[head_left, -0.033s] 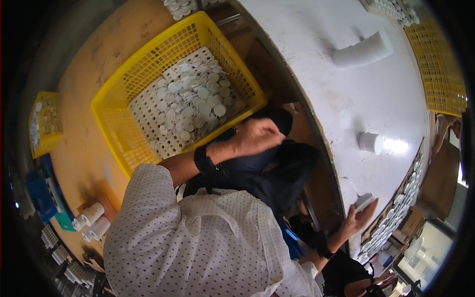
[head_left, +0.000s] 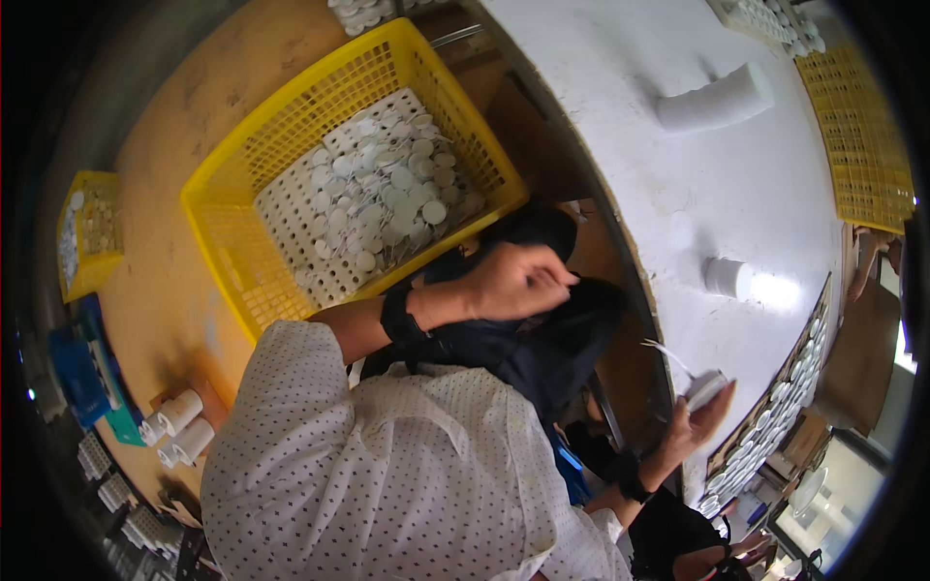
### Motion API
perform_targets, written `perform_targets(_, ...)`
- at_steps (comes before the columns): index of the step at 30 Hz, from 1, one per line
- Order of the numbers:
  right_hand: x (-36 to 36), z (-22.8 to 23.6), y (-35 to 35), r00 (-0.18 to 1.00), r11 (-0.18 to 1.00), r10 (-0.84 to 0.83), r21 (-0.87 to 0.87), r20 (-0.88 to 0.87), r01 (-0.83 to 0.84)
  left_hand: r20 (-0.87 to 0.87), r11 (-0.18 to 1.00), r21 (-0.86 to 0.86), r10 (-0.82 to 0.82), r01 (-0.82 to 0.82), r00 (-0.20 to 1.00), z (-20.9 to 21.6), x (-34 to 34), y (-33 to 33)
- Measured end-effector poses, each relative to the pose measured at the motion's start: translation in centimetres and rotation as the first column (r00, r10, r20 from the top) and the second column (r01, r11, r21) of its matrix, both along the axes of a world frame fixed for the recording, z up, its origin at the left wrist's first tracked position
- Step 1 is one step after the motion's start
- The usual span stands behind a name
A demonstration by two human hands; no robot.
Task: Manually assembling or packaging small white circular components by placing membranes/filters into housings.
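My left hand point(head_left: 521, 281) is over my dark-trousered lap, beside the near right rim of a yellow plastic basket point(head_left: 228, 160). Its fingers are curled together; whether they pinch anything small is hidden. Within the basket lies a heap of flat white discs point(head_left: 392, 198), some with thin leads, on a perforated white sheet point(head_left: 291, 232). At the near edge of the white table point(head_left: 659, 194), my right hand point(head_left: 699, 418) holds a small bunch of white discs point(head_left: 705, 389) between thumb and fingers. A thin white lead sticks out from it toward the left.
On the table lie a curved stack of white discs point(head_left: 717, 99) and a short white stack point(head_left: 728, 278). Rows of discs point(head_left: 770, 426) fill the right side. Another yellow basket point(head_left: 857, 145) stands far right, near another person's arm point(head_left: 860, 266). White rolls point(head_left: 181, 414) lie left.
My left hand has moved slightly right and down, with its fingers curled. The discs in my right hand have tilted and the lead shows more clearly. The view has shifted a little.
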State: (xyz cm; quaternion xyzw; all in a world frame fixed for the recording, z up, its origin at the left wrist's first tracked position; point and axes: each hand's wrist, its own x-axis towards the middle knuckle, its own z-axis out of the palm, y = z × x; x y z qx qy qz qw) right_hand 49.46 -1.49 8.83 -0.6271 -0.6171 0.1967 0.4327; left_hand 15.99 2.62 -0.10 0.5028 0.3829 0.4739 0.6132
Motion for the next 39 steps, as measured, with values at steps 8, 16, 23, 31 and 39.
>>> perform_targets(8,-10.3,-0.7,-0.7,0.832,0.829,0.545,-0.217,0.106,-0.516,-0.247,0.897,0.154,-0.371,0.415,0.895,2.4,4.6,-2.7)
perform_targets(16,-12.3,-1.8,-1.7,0.886,0.857,0.463,-0.247,-0.015,-0.452,-0.111,0.947,0.202,-0.229,0.248,0.967,1.2,5.8,-3.3)
perform_targets(23,-11.2,-0.1,0.4,0.903,0.859,0.418,-0.278,-0.103,-0.430,-0.161,0.985,0.094,-0.132,0.148,0.978,1.3,3.8,-3.4)
perform_targets(31,1.6,-1.5,13.1,0.811,0.861,-0.502,-0.262,-0.300,0.436,-0.270,0.975,0.156,-0.113,0.159,0.956,0.8,4.2,-3.0)
perform_targets(39,3.5,-3.4,17.0,0.825,0.874,-0.427,-0.402,-0.370,0.273,-0.338,0.986,0.110,-0.083,0.127,0.937,0.4,4.0,-3.2)
